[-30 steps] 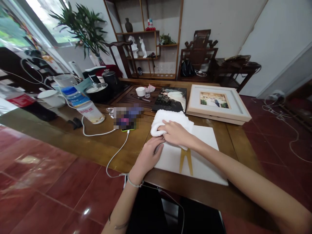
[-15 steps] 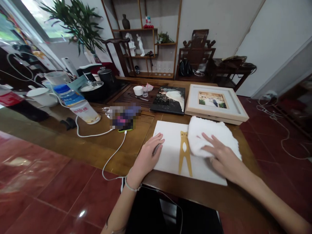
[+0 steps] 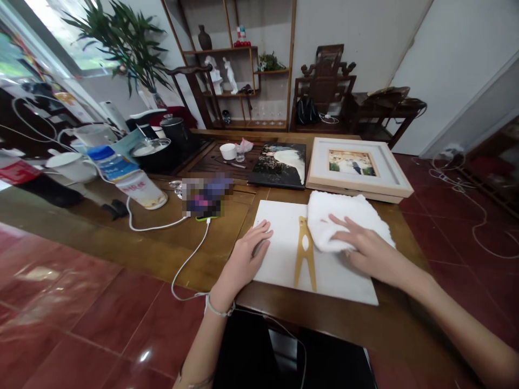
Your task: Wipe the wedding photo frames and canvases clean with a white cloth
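The right hand [image 3: 365,251] presses flat and open on a white cloth [image 3: 344,219] atop a white board [image 3: 284,259], whose left edge the left hand [image 3: 245,258] steadies with spread fingers on the worktop [image 3: 194,243].

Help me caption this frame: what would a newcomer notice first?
The right hand presses a white cloth onto a white board at the table edge, beside a gold stand. The left hand lies flat on the board's left edge. Behind, a framed photo lies beside a dark print.

Daylight from the window [image 3: 60,32] at upper left glares off the red floor tiles [image 3: 81,302]; wide-angle distortion bends the edges.
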### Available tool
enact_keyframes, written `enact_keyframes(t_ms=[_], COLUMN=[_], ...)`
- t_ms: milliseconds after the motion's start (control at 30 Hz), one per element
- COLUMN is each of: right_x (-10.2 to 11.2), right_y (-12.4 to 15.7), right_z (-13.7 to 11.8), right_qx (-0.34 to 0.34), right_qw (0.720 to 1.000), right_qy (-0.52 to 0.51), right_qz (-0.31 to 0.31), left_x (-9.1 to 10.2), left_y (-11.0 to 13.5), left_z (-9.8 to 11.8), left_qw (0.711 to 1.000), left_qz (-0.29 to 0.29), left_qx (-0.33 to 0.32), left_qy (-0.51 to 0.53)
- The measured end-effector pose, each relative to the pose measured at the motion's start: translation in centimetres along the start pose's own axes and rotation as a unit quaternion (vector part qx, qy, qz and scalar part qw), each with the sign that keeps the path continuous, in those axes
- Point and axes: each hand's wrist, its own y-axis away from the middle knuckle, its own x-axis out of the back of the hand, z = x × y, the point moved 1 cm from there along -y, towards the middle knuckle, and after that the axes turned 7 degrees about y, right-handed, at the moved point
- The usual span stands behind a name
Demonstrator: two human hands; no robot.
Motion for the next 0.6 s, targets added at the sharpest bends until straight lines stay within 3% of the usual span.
enact_keyframes(t_ms=[100, 167, 333, 433, 500, 600], right_x=[0.1, 0.0, -0.3, -0.5, -0.6, -0.6], right_y=[-2.1, -1.4, 5.0, 7.9, 8.1, 5.8], right_z=[0.4, -0.7, -5.8, -7.5, -7.2, -4.8], right_qx=[-0.016, 0.002, 0.054, 0.082, 0.084, 0.067], right_qw=[1.000, 0.999, 0.998, 0.997, 0.996, 0.997], right_qy=[0.017, 0.028, 0.016, 0.001, 0.002, 0.012], right_qz=[0.021, 0.030, 0.005, -0.008, 0.000, 0.028], left_x=[0.0, 0.0, -0.1, 0.0, 0.2, 0.3], left_y=[-0.1, -0.2, -0.4, -0.8, -1.0, -1.2], left_z=[0.0, 0.0, -0.2, -0.6, -0.8, -1.0], left_qw=[1.000, 1.000, 0.999, 0.999, 0.999, 1.000], left_qz=[0.010, 0.024, 0.041, 0.045, 0.039, 0.026], left_qx=[0.000, 0.002, 0.002, 0.002, 0.000, -0.005], left_qy=[0.001, 0.003, 0.007, 0.008, 0.010, 0.013])
